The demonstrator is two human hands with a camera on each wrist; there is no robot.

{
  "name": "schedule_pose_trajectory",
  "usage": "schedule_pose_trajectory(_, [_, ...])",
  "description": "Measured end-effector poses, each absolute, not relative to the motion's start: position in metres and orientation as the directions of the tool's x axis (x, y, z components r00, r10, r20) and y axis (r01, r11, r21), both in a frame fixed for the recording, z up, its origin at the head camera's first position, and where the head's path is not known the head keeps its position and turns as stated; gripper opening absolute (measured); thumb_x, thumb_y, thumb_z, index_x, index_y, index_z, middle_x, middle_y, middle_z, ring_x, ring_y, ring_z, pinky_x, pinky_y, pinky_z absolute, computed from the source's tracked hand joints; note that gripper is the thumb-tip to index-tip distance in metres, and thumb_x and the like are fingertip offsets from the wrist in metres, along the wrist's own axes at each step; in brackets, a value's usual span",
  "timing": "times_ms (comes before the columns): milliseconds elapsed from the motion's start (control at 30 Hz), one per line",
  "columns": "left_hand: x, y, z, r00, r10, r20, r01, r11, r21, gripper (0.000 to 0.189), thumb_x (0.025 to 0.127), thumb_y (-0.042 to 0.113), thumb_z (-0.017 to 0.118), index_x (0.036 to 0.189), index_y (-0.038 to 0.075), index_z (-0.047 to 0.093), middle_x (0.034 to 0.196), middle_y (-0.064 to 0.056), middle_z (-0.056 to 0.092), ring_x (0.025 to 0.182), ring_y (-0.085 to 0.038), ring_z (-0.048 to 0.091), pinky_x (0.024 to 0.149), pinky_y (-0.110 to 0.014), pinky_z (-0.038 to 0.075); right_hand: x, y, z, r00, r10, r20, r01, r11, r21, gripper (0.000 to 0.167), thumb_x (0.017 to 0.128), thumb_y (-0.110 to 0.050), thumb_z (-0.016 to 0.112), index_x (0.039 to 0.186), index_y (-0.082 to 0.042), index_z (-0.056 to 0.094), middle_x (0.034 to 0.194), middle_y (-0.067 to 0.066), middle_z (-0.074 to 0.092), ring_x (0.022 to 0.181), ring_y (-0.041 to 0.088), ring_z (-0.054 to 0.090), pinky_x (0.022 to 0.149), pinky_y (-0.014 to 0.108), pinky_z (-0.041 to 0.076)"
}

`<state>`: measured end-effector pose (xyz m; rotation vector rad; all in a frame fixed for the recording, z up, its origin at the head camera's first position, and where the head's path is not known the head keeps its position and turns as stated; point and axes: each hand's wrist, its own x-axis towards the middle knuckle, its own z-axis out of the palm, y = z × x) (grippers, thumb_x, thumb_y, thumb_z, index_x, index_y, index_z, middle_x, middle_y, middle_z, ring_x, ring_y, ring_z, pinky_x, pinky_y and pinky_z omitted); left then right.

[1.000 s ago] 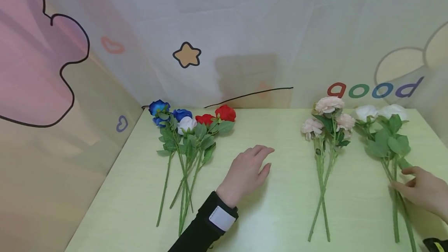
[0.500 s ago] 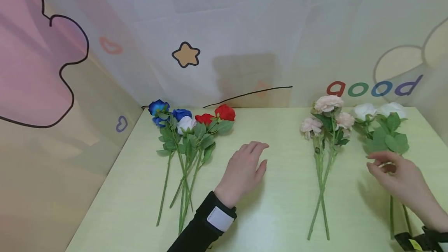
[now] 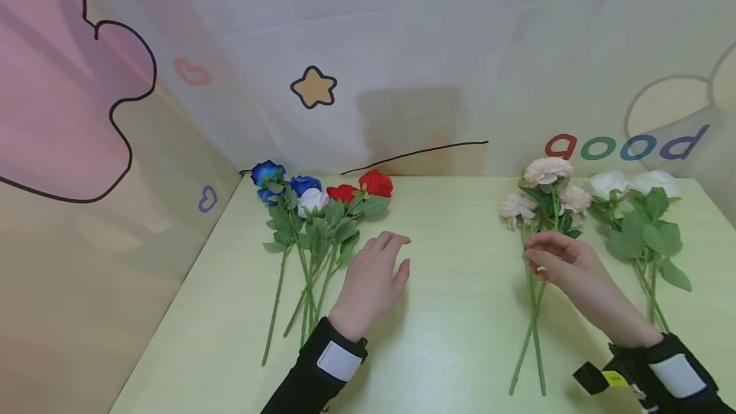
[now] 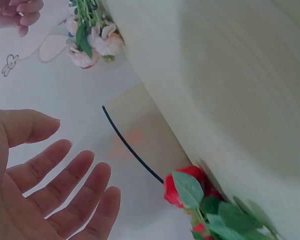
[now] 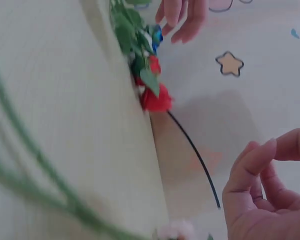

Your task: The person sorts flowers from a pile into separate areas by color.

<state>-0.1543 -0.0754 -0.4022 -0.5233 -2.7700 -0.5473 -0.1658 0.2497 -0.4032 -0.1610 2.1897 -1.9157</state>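
My left hand [image 3: 368, 283] hovers over the table, close to the stems of the left bunch, with its fingers spread and nothing in its palm. The left wrist view shows that palm [image 4: 35, 195] facing a red rose [image 4: 182, 186]. At right, my right hand [image 3: 566, 264] overlaps the stems of the pale pink flowers [image 3: 548, 172], just below their blooms. Its fingers are loosely bent, and in the right wrist view the thumb and forefinger come together with nothing between them. Green stems [image 5: 55, 185] run blurred across that view, beside the hand.
The left bunch holds blue roses [image 3: 267, 173], a white rose [image 3: 312, 202] and red roses [image 3: 376, 183], stems crossing. White roses [image 3: 654, 183] with green leaves lie far right. A printed cloth backdrop [image 3: 414, 37] rises behind the pale table [image 3: 443, 337].
My right hand has moved left from the white roses' stems to the pink flowers. My left hand has drifted slightly left. The flowers lie where they were.
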Motion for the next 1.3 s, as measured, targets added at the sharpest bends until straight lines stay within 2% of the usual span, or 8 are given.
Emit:
schedule_pose_trajectory(200, [-0.153, -0.096, -0.402, -0.912, 0.247, 0.329, 0.353, 0.88, 0.318, 0.025, 0.096, 0.018, 0.067, 0.119, 0.009, 0.069, 0.117, -0.007, 0.07, 0.101, -0.026, 0.068, 0.082, -0.037, 0.059, -0.17, 0.205, -0.4, -0.942, -0.318, -0.104, 0.135, -0.077, -0.988, 0.013, 0.104, -0.013, 0.055, 0.106, -0.021, 0.064, 0.091, -0.008, 0.063, 0.082, 0.008, 0.061, 0.073, 0.02, 0.055])
schedule_pose_trajectory(467, [-0.152, -0.121, -0.398, -0.944, 0.164, 0.286, 0.26, 0.903, 0.342, 0.024, 0.096, 0.018, 0.067, 0.118, 0.007, 0.069, 0.118, -0.01, 0.07, 0.102, -0.03, 0.069, 0.081, -0.042, 0.06, -0.173, 0.152, -0.389, -0.923, -0.368, -0.109, 0.205, -0.232, -0.951, 0.013, 0.105, -0.013, 0.053, 0.102, -0.019, 0.064, 0.09, -0.007, 0.063, 0.082, 0.008, 0.061, 0.075, 0.018, 0.053])
schedule_pose_trajectory(633, [-0.155, -0.136, -0.4, -0.961, 0.08, 0.263, 0.177, 0.913, 0.367, 0.025, 0.096, 0.018, 0.067, 0.118, 0.007, 0.069, 0.119, -0.013, 0.07, 0.105, -0.033, 0.069, 0.082, -0.045, 0.059, -0.176, 0.125, -0.384, -0.917, -0.378, -0.126, 0.242, -0.275, -0.931, 0.014, 0.103, -0.011, 0.053, 0.099, -0.019, 0.063, 0.087, -0.007, 0.063, 0.079, 0.007, 0.06, 0.074, 0.017, 0.052])
schedule_pose_trajectory(867, [-0.157, -0.16, -0.403, -0.967, -0.057, 0.247, 0.049, 0.915, 0.402, 0.027, 0.095, 0.018, 0.067, 0.118, 0.004, 0.069, 0.119, -0.017, 0.069, 0.104, -0.038, 0.069, 0.081, -0.05, 0.058, -0.182, 0.094, -0.387, -0.903, -0.403, -0.148, 0.294, -0.328, -0.898, 0.013, 0.103, -0.01, 0.049, 0.102, -0.015, 0.06, 0.088, -0.005, 0.061, 0.08, 0.009, 0.058, 0.075, 0.016, 0.051])
schedule_pose_trajectory(1033, [-0.159, -0.175, -0.407, -0.965, -0.138, 0.224, -0.028, 0.9, 0.435, 0.031, 0.095, 0.019, 0.066, 0.121, 0.002, 0.068, 0.121, -0.019, 0.068, 0.097, -0.039, 0.07, 0.073, -0.05, 0.058, -0.187, 0.073, -0.393, -0.879, -0.433, -0.199, 0.38, -0.385, -0.841, 0.012, 0.103, -0.007, 0.045, 0.105, -0.012, 0.056, 0.088, -0.004, 0.06, 0.08, 0.01, 0.057, 0.072, 0.016, 0.049])
schedule_pose_trajectory(1200, [-0.162, -0.186, -0.406, -0.94, -0.212, 0.267, -0.062, 0.877, 0.476, 0.027, 0.096, 0.017, 0.063, 0.116, 0.0, 0.068, 0.113, -0.02, 0.068, 0.084, -0.038, 0.068, 0.067, -0.048, 0.055, -0.19, 0.056, -0.398, -0.867, -0.451, -0.21, 0.408, -0.403, -0.819, 0.011, 0.103, -0.007, 0.044, 0.108, -0.009, 0.053, 0.087, -0.004, 0.06, 0.079, 0.011, 0.057, 0.071, 0.016, 0.049])
schedule_pose_trajectory(1300, [-0.164, -0.191, -0.402, -0.92, -0.261, 0.292, -0.087, 0.864, 0.496, 0.023, 0.097, 0.014, 0.061, 0.112, -0.001, 0.067, 0.108, -0.02, 0.068, 0.084, -0.038, 0.068, 0.068, -0.049, 0.054, -0.191, 0.051, -0.402, -0.863, -0.459, -0.212, 0.412, -0.397, -0.82, 0.011, 0.103, -0.007, 0.044, 0.11, -0.007, 0.052, 0.087, -0.003, 0.06, 0.079, 0.011, 0.057, 0.071, 0.016, 0.049])
